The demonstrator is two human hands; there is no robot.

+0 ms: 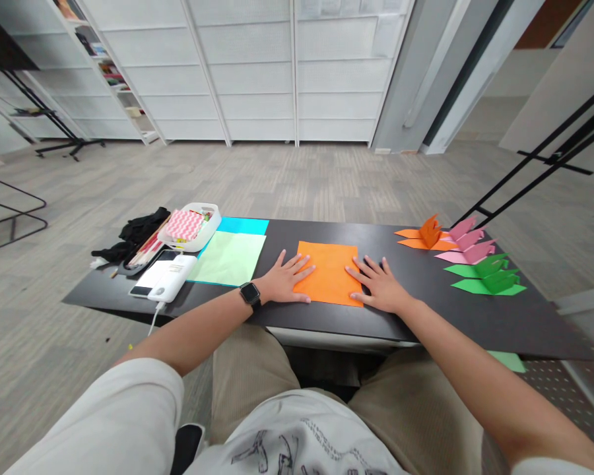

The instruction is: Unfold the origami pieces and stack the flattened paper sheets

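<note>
A flat orange sheet of paper (pixel 329 274) lies on the dark table (pixel 396 323) in front of me. My left hand (pixel 283 280) rests with spread fingers, its fingertips on the sheet's left edge; a black watch is on that wrist. Along the right edge, my right hand (pixel 380 285) lies likewise, fingers apart and tips touching the paper. To the left are a pale green sheet (pixel 232 257) and a blue sheet (pixel 245 225) partly under it. Folded paper pieces stand at the right: orange (pixel 428 233), pink (pixel 468 243) and green (pixel 490 275).
At the table's left are a white basket (pixel 210 231) with a pink-patterned item, a tray of pens (pixel 146 254), black cloth (pixel 146 226) and a white device (pixel 171 277) with a cable. A green paper (pixel 507 361) shows below the table's right front edge.
</note>
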